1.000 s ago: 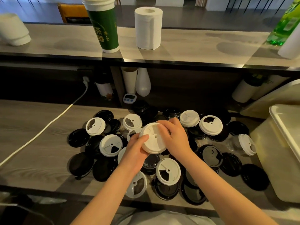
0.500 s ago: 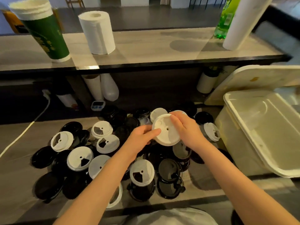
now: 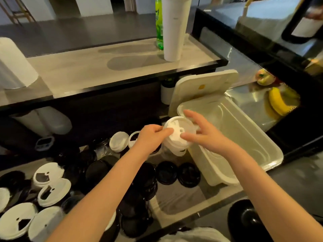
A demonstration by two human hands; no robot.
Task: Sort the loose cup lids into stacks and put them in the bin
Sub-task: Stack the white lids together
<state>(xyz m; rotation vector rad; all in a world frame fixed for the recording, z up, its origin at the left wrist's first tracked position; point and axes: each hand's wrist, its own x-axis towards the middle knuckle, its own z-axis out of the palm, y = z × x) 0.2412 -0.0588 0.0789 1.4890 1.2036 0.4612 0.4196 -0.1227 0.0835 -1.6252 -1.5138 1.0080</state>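
Just beside the bin (image 3: 272, 155), the left hand (image 3: 150, 135) pinched the white lid stack (image 3: 176, 137), the right hand's (image 3: 206, 137) spread fingers (image 3: 191, 115) steadying it, apparently ready for lowering over the rim.

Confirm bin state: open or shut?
Open. The bin has nothing covering it: the bin lid leans tilted behind it, and the inside is exposed.
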